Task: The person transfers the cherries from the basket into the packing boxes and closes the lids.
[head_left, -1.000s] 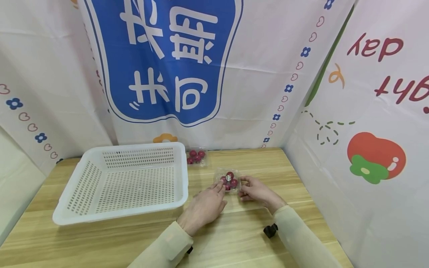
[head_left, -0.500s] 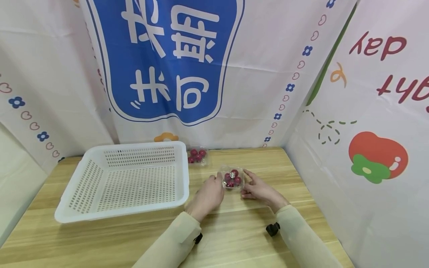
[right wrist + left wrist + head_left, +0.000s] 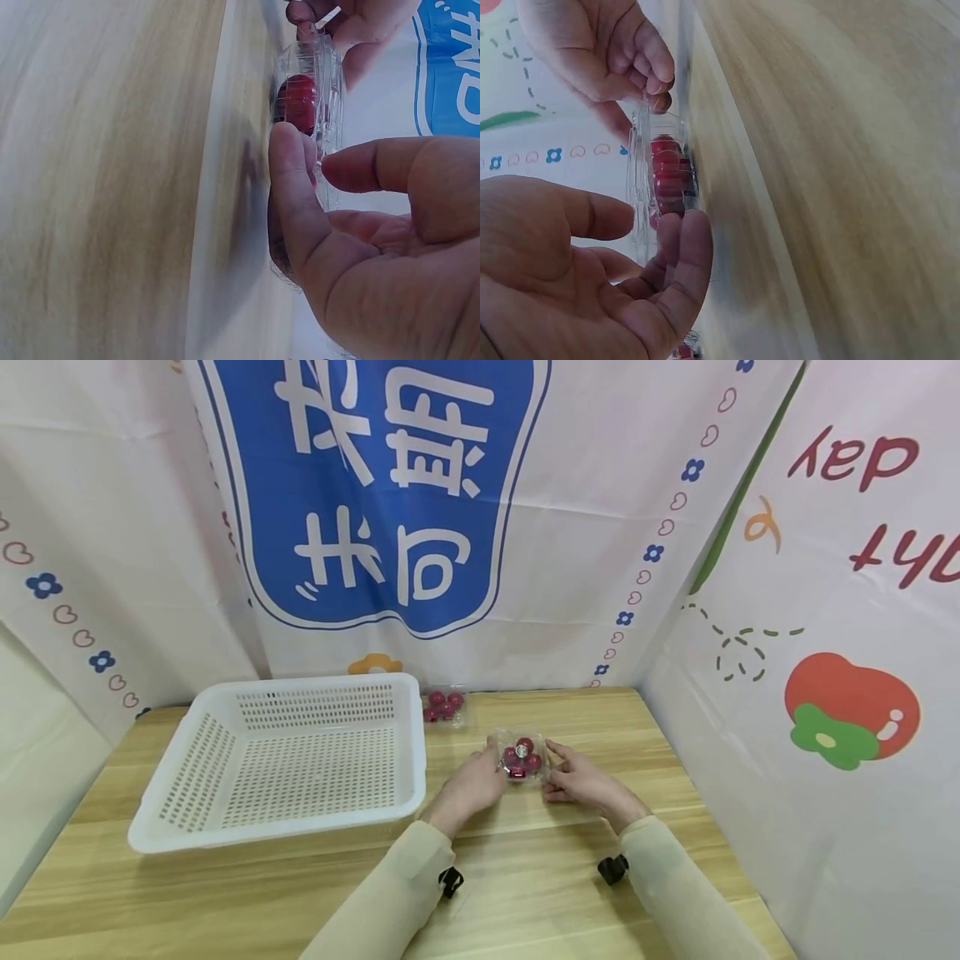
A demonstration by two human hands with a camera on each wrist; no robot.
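Between both hands is a clear plastic box (image 3: 540, 742) with several round red fruits (image 3: 524, 746) inside and a small pale sticker on its lid. My left hand (image 3: 472, 785) holds its left side. Its right side is held by my right hand (image 3: 588, 783). Seen from the left wrist, the thumb and curled fingers of the left hand (image 3: 622, 277) pinch the box's edge (image 3: 639, 180). In the right wrist view, the right hand (image 3: 375, 240) has its thumb on the lid side and a finger against the lower side.
A white perforated plastic basket (image 3: 415, 777) stands on the left of the wooden table (image 3: 540, 893). Behind its right corner lies another clear box (image 3: 459, 717) of red fruits. Printed cloth (image 3: 570, 577) hangs along the back and right.
My left hand, earlier laid over the box's left part, now grips its left side. The box has shifted slightly right and back. The right hand stays at its right side.
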